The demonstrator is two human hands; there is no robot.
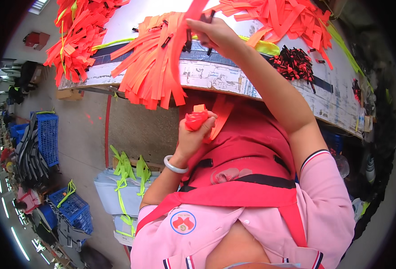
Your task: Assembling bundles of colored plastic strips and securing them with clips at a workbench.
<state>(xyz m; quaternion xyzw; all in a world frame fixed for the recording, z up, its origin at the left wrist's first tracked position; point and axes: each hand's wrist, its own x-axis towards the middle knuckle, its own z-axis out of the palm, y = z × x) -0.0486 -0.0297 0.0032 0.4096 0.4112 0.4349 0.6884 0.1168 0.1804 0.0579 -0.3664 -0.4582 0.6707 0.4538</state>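
Observation:
My left hand (190,141), below the table's front edge, is closed round a bundle of red-orange straps (195,120); its loose ends hang beside my wrist over the red apron (243,143). Above the tabletop, my raised right hand (218,35) pinches a long red-orange strap (176,60). Small black pieces (188,43) show at its fingers, too blurred to name surely. Just left of this strap, a fan of orange straps with black end pieces (148,67) droops over the table edge.
The table (216,76) has a worn, papered front edge. More strap piles lie at its left (79,40) and right (283,20), near a heap of small black-and-red pieces (292,63). Stacked grey-white bundles with lime ties (122,193) and blue crates (48,139) stand at left.

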